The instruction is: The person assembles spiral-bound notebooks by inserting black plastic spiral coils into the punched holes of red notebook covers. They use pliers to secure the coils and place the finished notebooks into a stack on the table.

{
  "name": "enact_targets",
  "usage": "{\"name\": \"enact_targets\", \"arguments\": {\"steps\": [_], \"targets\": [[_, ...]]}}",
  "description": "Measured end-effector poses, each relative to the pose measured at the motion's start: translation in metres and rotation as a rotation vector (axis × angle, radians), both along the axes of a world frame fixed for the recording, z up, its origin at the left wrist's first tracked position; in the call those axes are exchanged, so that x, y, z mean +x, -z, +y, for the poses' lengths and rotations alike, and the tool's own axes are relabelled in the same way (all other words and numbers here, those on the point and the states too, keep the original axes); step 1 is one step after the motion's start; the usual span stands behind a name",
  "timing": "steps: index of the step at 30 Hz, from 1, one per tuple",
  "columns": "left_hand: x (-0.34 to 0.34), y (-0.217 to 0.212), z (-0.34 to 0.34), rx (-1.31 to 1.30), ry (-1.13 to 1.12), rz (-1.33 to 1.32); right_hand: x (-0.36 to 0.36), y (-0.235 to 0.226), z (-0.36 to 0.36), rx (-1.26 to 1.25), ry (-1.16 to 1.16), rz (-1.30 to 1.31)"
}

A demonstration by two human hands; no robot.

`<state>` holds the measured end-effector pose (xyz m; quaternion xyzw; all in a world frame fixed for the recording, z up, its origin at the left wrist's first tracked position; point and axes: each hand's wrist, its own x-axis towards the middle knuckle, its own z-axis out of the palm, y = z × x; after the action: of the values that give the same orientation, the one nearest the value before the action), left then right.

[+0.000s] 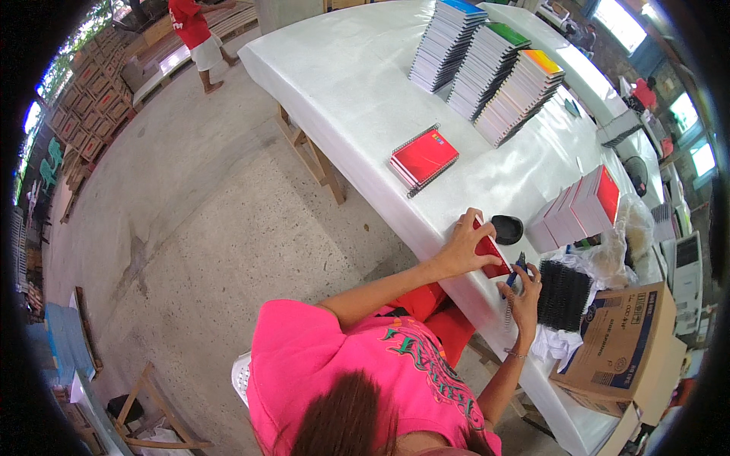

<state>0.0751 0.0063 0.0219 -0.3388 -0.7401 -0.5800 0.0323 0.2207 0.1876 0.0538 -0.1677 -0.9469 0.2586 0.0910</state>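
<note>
The left hand (459, 255) is clamped on a small red book (489, 251), thumb and fingers on its edges, at the near edge of the white table (327, 72). The right hand (525, 299) is closed around a pair of blue pliers (521, 264), just beside the lower end of the red book; whether the pliers touch it, I cannot tell. A thin coil (508, 315) hangs down below the right hand's fingers. Just beyond the red book sits a black dish (507, 229), and to its right stands a stack of red-covered books (578, 210). A bundle of black coils (563, 295) lies on white wrapping just right of the right hand, near an open cardboard box (617, 346). Farther up the table lies a red notebook (426, 159) with dark coils along its edges, and beyond it three tall stacks of spiral notebooks (487, 76) stand side by side, topped blue, green and yellow.
</note>
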Motion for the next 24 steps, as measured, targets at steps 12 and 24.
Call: {"name": "enact_targets", "arguments": {"steps": [12,24], "targets": [[-0.039,-0.015,-0.031,0.088,0.073,0.096,-0.061,0.005,0.008,0.002,-0.145,0.185],[-0.049,-0.017,-0.035,0.062,0.075,0.091,-0.094,0.044,0.017,-0.087,-0.168,0.262]]}}
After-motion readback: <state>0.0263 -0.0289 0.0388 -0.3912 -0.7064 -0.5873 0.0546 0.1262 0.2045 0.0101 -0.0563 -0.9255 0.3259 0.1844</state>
